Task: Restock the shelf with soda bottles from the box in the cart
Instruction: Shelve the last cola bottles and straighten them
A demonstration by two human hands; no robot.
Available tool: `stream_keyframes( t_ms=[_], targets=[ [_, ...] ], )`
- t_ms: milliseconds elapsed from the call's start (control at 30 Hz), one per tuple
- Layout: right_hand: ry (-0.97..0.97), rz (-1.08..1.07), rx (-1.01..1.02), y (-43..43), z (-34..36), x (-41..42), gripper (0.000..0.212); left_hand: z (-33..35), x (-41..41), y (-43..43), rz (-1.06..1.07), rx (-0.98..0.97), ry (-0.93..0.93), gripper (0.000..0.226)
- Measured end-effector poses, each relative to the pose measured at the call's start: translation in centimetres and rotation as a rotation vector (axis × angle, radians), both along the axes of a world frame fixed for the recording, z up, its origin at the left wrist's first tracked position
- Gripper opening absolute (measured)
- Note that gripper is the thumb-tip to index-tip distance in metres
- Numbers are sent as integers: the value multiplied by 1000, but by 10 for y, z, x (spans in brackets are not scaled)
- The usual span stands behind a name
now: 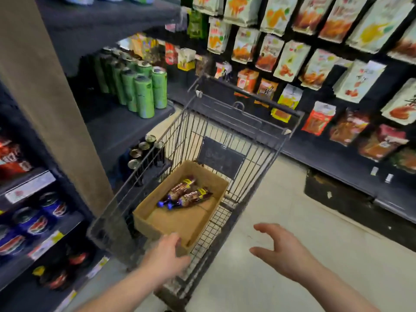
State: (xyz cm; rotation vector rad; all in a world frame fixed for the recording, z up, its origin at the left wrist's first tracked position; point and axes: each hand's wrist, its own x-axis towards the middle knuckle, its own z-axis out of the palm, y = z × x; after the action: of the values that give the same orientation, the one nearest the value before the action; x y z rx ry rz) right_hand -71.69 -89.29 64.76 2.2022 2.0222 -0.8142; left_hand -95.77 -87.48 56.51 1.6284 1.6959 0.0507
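Cardboard, open-topped: records one box (180,224) standing in the basket of a wire cart (254,167), close against the cart's left side. Finds two soda bottles (193,197) inside it, lying side by side and touching, with blue caps toward the near left and brown bodies with yellow label patches toward the far right. Locates them in the far half of the box, with bare cardboard in the near half.

Places the left hand (166,255) at the box's near corner, back of hand up, fingertips at the near wall. Cannot tell whether it grips the wall or only touches it, owing to hidden, blurred fingers. Places the right hand (283,251) well apart from the left, to the right of the cart and above the pale floor (281,210), with fingers spread and slightly bent, holding nothing and touching nothing.

Notes a dark shelf (126,129) left of the cart, carrying tall green cans (144,95) upright in rows. Sees dark cans (144,147) on the level below, just beside the cart's left wall. Notes blue-and-red cans (38,219) on shelving at far left, past a tan pillar (45,109). Records snack bags (315,68) hanging in rows on the dark wall to the right.
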Motion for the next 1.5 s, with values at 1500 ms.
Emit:
stream_keyframes(
  t_ms=[1500],
  targets=[
    [-175, 935, -380, 443, -436, -44, 77, -310, 115, 245, 968, -300, -150, 65]
  ],
)
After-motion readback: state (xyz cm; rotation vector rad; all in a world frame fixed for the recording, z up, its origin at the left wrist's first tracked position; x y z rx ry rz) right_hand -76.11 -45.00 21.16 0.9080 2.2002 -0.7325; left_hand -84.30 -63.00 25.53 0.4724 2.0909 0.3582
